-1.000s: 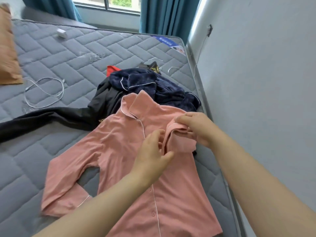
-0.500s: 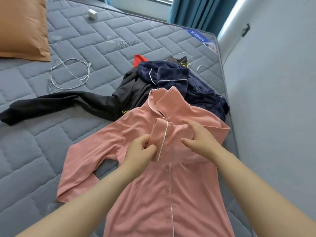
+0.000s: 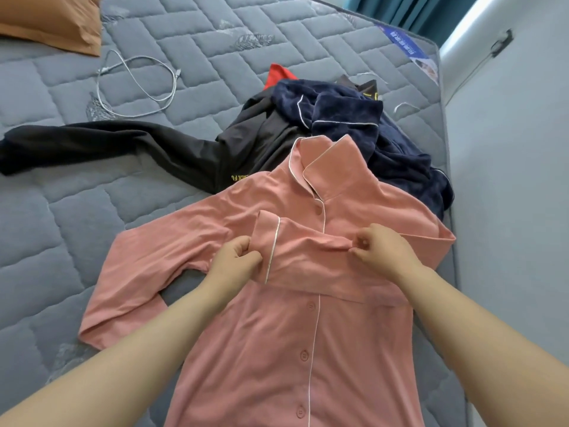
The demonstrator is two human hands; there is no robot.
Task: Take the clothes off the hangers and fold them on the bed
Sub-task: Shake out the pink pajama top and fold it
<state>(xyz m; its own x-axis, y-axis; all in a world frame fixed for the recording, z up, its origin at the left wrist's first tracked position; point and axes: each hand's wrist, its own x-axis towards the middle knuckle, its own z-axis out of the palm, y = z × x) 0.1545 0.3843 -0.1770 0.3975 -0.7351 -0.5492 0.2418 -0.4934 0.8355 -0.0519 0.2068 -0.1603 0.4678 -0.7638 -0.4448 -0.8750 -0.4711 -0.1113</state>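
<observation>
Shirt: the pink shirt [image 3: 308,334] lies buttoned and face up on the bed [image 3: 61,211], collar pointing away from the person.
Sleeve: one sleeve [image 3: 301,251] is laid across the chest, cuff toward the left.
Left hand: the left hand [image 3: 234,260] has its grip clamped on the cuff end.
Right hand: the right hand [image 3: 381,251] has its grip pinched on a fold of the same sleeve, near the buttons.
Done: the shirt seems off its hanger, and the first sleeve fold is nearly set.
Left: the other sleeve lies spread out and the body is unfolded. The navy top [image 3: 348,124] and black top [image 3: 123,146] lie heaped beyond the collar.
Hangers: none can be made out for certain.
</observation>
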